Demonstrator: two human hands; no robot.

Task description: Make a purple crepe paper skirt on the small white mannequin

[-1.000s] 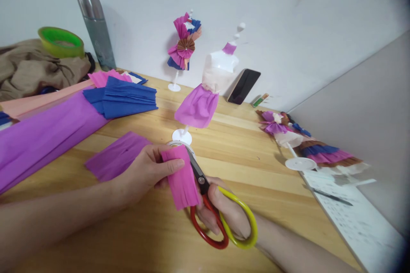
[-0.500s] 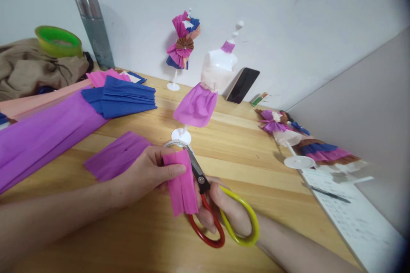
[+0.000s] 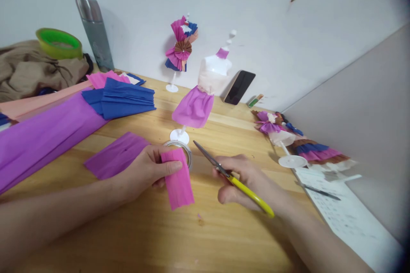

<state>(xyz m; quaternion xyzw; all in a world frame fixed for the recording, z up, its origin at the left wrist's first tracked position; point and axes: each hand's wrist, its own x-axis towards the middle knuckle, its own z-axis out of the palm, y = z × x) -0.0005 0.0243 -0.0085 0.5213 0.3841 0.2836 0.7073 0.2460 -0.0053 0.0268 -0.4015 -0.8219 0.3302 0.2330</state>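
Observation:
My left hand [image 3: 145,171] pinches a small folded piece of pink crepe paper [image 3: 178,181] just above the wooden table [image 3: 224,132]. My right hand [image 3: 248,181] grips scissors [image 3: 224,171] with a yellow handle, blades closed and pointing up-left, a short way to the right of the pink paper. A purple crepe sheet [image 3: 115,155] lies flat behind my left hand. A roll of clear tape [image 3: 184,147] sits just beyond the pink paper.
A small mannequin in a purple paper skirt [image 3: 198,98] stands behind the tape. Another paper-dressed figure [image 3: 181,49] stands by the wall, a third [image 3: 288,143] lies at right. Crepe rolls [image 3: 48,132], blue paper [image 3: 123,98], a phone [image 3: 239,87], a flask [image 3: 94,32].
My right hand drew the scissors away from the pink paper to the right and turned them edge-on, blades closed. The left hand kept hold of the pink paper.

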